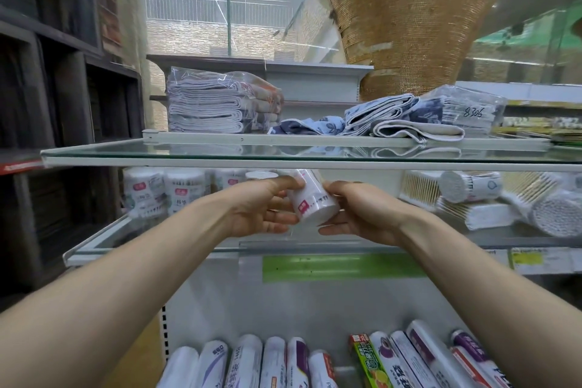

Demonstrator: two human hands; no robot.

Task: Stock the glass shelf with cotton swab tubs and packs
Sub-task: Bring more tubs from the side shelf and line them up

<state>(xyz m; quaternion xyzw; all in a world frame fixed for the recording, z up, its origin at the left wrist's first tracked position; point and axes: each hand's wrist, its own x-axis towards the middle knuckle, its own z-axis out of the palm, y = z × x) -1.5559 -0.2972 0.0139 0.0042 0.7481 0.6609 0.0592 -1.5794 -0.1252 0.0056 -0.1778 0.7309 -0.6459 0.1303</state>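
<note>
Both my hands hold one white cotton swab tub [310, 198] with a pink label, tilted, just above the middle glass shelf [104, 238]. My left hand [263, 206] grips its left side with the thumb on top. My right hand [359, 214] cups its right side and bottom. Several matching tubs [163, 190] stand upright in a row at the shelf's back left. On the right of the same shelf lie loose swab packs and tubs [472, 192] on their sides in a heap.
The glass shelf above [220, 153] carries bagged folded towels [217, 104] and loose blue cloths [403, 118]. Below, rolls of wrap and bags [283, 362] lie side by side. A dark wooden rack [63, 88] stands at the left.
</note>
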